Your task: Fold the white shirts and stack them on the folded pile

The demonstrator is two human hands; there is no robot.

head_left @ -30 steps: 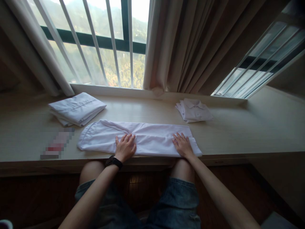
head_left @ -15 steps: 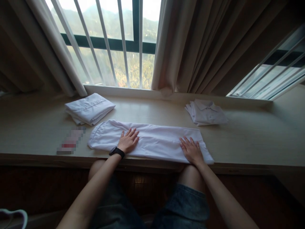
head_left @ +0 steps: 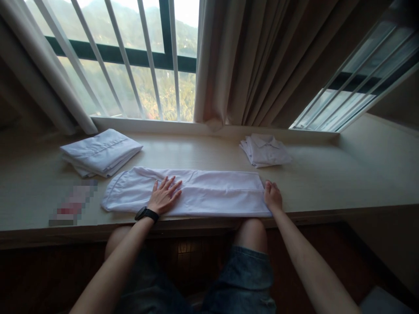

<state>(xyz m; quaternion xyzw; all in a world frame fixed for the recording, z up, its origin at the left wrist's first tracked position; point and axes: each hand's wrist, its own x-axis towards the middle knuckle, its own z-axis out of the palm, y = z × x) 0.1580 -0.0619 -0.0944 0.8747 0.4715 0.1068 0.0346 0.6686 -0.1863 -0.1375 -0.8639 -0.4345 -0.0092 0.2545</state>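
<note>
A stack of folded white shirts [head_left: 101, 152] is seen at the left of the wooden ledge [head_left: 327, 183], and a smaller folded collared shirt [head_left: 266, 150] is placed further right, near the window sill. A blurred pink patch [head_left: 73, 205] is seen on the ledge. Beige curtains [head_left: 262, 61] are drawn beside the barred window [head_left: 131, 65].

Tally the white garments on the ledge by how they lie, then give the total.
Laid out long under the left hand and right hand: 1, the white garment
Folded piles: 2, the left pile and the right pile
Total: 3
</note>
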